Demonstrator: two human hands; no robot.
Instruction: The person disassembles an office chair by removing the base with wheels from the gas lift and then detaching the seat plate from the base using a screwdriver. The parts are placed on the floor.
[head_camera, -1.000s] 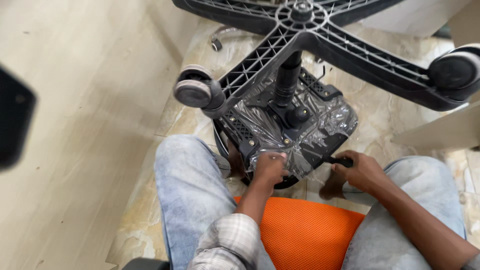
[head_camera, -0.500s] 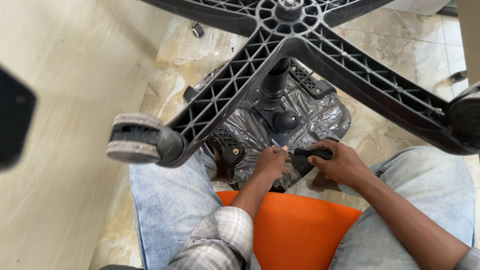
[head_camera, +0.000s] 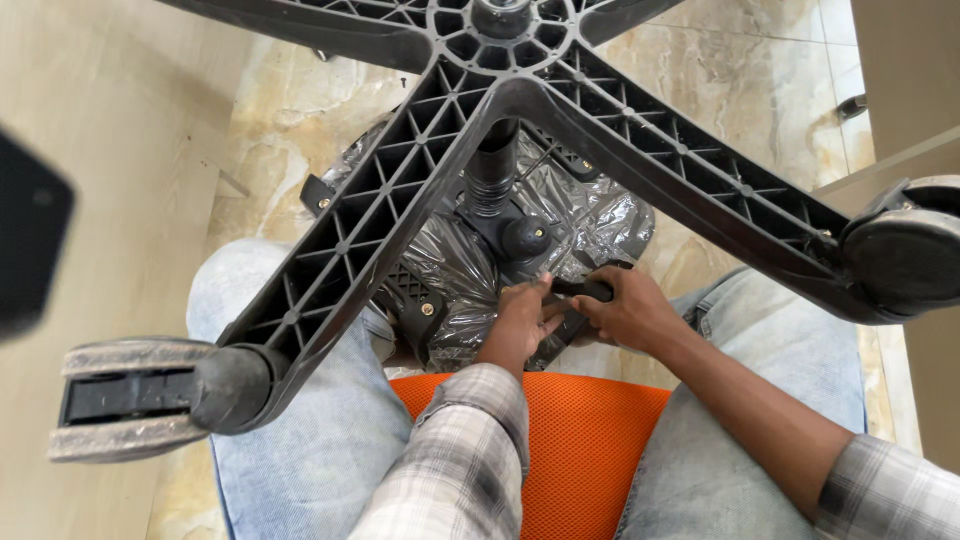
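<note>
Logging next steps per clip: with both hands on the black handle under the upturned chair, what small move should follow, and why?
Probably a short turn of the black handle, its tip kept pressed into the plastic-wrapped seat plate. The right hand grips the handle; the left hand pinches beside it, near a screw. Whether the tip is seated is hidden.
</note>
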